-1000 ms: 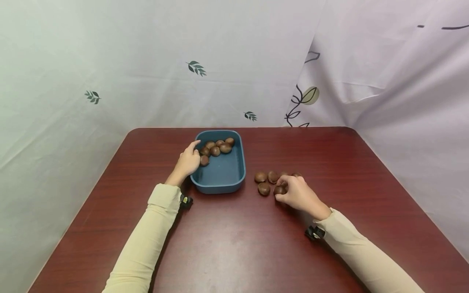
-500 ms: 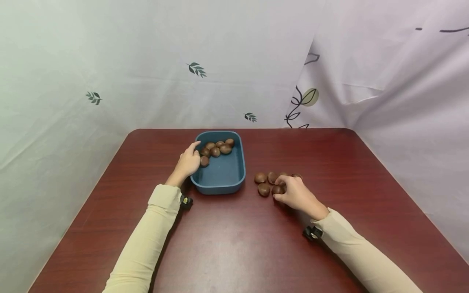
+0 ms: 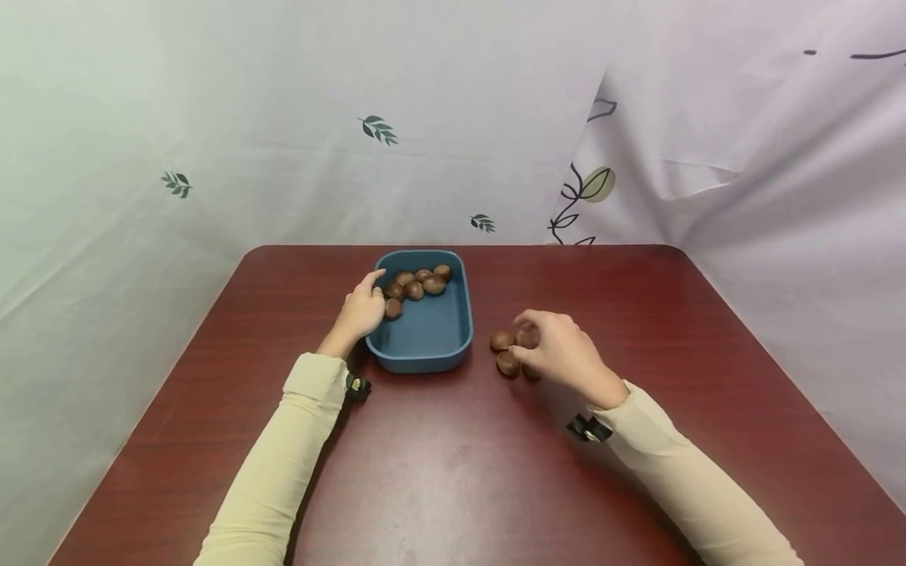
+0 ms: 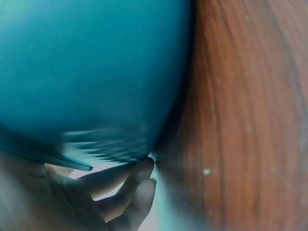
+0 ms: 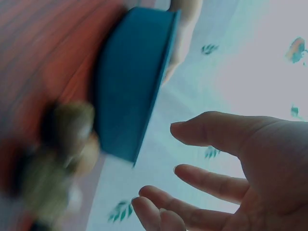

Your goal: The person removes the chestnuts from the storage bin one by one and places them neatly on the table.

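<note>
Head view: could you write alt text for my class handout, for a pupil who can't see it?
A person's right hand hovers over loose brown nuts on a dark red table, while their left hand holds the left side of a blue tub with more nuts inside.

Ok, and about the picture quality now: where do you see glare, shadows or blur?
Head view: a pale glare on the near middle of the table, dark shadow along the left sleeve; left wrist view: a dark shadow where the blue box meets the table; right wrist view: nuts badly blurred, right hand clearer, backdrop washed out at upper right.
</note>
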The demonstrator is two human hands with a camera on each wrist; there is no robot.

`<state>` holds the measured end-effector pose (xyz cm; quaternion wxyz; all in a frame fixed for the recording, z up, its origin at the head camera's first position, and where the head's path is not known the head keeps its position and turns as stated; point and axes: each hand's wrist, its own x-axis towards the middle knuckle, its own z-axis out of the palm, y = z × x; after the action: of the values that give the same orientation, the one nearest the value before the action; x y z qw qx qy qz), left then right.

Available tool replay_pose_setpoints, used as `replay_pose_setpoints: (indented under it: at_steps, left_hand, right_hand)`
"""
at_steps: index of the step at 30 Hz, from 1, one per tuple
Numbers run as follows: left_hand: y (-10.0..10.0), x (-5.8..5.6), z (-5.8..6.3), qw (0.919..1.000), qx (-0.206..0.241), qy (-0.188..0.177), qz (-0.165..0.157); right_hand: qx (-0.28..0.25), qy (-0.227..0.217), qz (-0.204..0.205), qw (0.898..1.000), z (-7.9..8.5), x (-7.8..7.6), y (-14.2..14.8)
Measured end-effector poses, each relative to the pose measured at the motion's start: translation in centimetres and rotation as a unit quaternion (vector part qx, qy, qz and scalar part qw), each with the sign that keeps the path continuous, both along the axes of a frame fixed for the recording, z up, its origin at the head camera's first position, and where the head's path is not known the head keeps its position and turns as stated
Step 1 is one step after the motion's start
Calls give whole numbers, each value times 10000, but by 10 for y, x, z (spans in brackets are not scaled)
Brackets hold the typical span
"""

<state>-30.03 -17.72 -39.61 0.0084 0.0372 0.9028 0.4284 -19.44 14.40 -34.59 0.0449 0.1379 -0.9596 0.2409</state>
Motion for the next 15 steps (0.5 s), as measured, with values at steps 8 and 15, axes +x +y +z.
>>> replay_pose_setpoints:
  at_steps: [8,15]
  left_hand:
    - [-1,-1,-3,10000,-14,17,34]
    - [0,-2,-3,10000,-27,-2,87]
  right_hand:
    - [-648,-108,694,9954,2,-15,-55]
    - [-1038,-64,1010,9894,1,-27,-88]
